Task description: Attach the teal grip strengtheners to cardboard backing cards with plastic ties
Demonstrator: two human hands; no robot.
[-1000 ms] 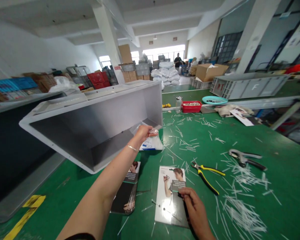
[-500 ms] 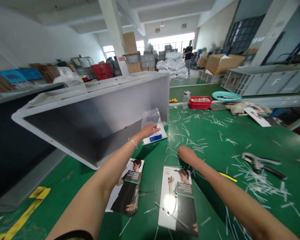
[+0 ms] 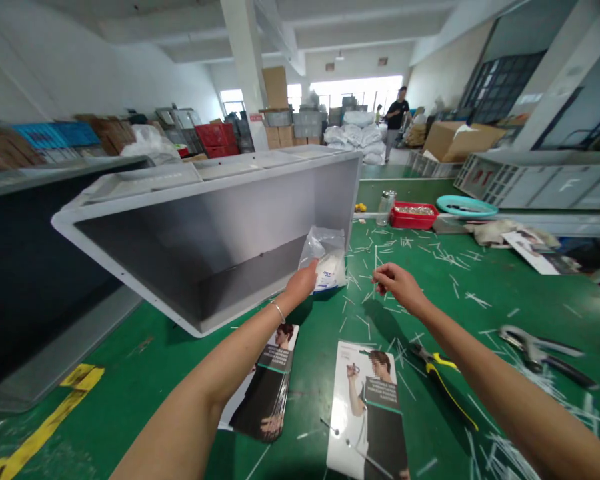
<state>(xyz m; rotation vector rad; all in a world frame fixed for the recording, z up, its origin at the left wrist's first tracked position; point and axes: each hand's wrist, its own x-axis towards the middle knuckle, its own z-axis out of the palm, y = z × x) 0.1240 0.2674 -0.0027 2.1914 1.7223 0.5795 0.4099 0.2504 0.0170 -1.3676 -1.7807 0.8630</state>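
Observation:
My left hand (image 3: 304, 280) grips the near side of a clear plastic bag (image 3: 325, 237) with white contents and blue print, at the right end of the grey crate's mouth. Raised above the green table, my right hand (image 3: 399, 281) pinches a thin white strip (image 3: 375, 257) that points upward between thumb and finger. Below my left forearm lies a stack of printed cards (image 3: 265, 393), partly covered by the arm. A single printed card (image 3: 367, 413) with a picture of a person lies nearer me, some thin rods showing on it.
The grey crate (image 3: 207, 177) rests on its side at left. Yellow-handled pliers (image 3: 443, 380), a hand grip tool (image 3: 545, 353) and several scattered white strips lie on the green table (image 3: 320, 363). Farther back are a red tray (image 3: 414, 217), a glass jar (image 3: 386, 208) and a turquoise plate (image 3: 467, 207).
My right hand has risen from the table with a white strip in its fingers. My left hand has shifted from lying over the bag to gripping its side, and the bag has turned.

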